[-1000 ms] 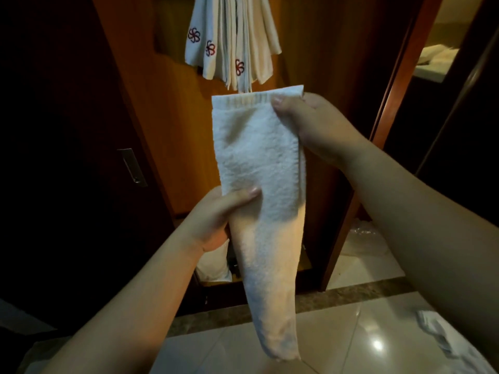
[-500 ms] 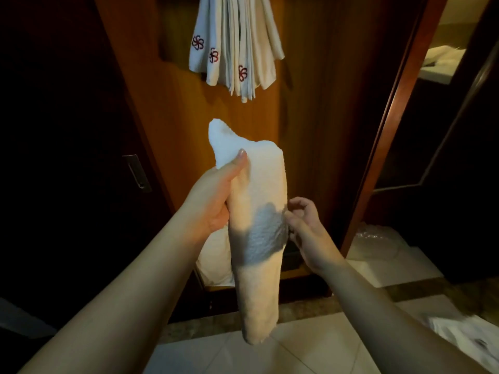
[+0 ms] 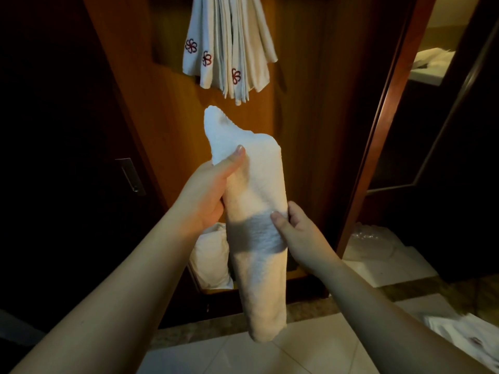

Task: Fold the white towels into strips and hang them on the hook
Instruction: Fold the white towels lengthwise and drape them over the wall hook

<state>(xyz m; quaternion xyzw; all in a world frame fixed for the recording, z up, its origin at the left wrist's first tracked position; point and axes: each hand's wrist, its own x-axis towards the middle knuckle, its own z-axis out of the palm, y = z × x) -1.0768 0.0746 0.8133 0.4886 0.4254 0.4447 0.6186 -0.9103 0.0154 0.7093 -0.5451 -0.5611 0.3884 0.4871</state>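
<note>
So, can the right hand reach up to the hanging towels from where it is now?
Probably yes. The right hand pinches the folded towel low down, and the hanging towels are straight above with open air between. It would have to release the towel or lift it along.

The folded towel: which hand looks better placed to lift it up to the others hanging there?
Probably the left hand: it grips the folded towel near its top, just under the hanging towels. The right hand pinches it lower, at mid-length.

The left hand grips a folded towel upright; the right hand pinches its middle, below hung towels.
</note>
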